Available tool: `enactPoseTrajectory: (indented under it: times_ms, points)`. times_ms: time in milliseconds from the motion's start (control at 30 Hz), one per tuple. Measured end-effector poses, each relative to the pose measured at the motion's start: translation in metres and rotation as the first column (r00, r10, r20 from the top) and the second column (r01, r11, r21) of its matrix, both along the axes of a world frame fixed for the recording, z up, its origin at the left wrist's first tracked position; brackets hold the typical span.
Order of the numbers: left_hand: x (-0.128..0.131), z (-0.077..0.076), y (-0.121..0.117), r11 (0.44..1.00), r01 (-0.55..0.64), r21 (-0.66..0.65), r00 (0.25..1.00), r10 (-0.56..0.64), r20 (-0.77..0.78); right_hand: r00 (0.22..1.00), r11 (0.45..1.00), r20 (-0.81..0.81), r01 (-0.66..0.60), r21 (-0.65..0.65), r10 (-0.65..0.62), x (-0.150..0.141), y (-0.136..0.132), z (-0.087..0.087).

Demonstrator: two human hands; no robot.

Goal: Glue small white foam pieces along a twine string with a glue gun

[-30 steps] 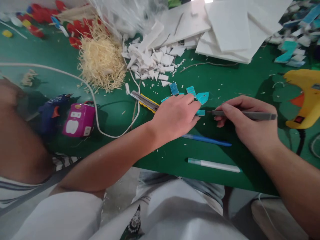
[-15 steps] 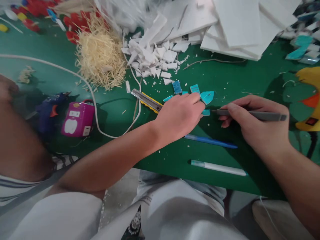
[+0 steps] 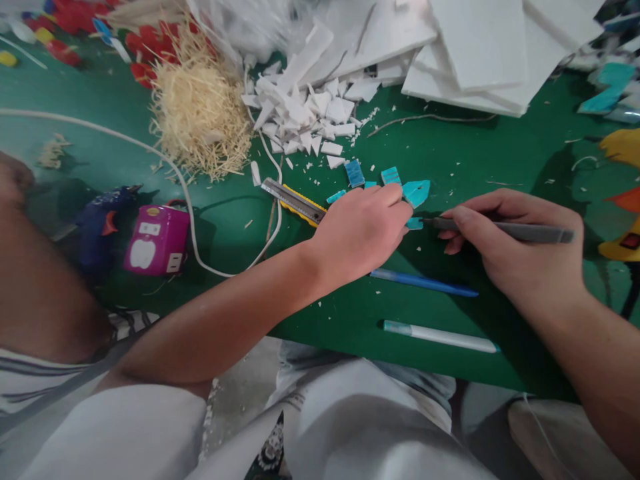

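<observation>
Green bench [image 3: 310,320], near edge first: blue pen [image 3: 425,283], then R hand [image 3: 530,243], grip closed on grey tool [image 3: 530,232], long axis approx. L–R, tip at/just beside sm. turquoise strip [image 3: 415,224]. L hand [image 3: 363,230] is nearer, fingers over strip's L end, can't tell if clenched; pointed pc. [image 3: 417,193] just beyond, white scraps [image 3: 310,113] farther.

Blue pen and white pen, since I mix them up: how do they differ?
The blue pen is blue; the white pen has a white barrel with teal ends. The blue pen lies nearer the left hand, the white pen nearer the front table edge. Both slant alike.
</observation>
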State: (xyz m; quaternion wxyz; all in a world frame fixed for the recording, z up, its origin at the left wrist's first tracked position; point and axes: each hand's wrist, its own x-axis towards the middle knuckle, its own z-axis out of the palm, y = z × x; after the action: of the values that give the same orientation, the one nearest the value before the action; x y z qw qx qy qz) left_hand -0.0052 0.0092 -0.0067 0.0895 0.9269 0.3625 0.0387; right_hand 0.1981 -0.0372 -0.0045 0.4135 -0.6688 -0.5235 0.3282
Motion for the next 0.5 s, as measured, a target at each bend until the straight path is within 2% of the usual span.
enactPoseTrajectory:
  times_ms: [233, 400, 500]
  points:
    - [-0.0016, -0.0017, 0.0001, 1.0, 0.005, 0.014, 1.0, -0.006, 0.03, 1.0, 0.999, -0.003, 0.001, 0.042, -0.001, 0.0025, -0.0018, -0.002]
    - [-0.0012, -0.0022, 0.0002, 1.0, -0.001, 0.01, 1.0, 0.001, 0.023, 0.999, 1.0, -0.03, 0.01, -0.015, -0.011, -0.0001, -0.001, 0.003]
    - [-0.0013, -0.002, 0.0002, 1.0, 0.0, 0.012, 1.0, 0.0, 0.018, 0.999, 1.0, -0.034, 0.008, 0.005, -0.008, 0.0002, -0.0014, 0.0032]
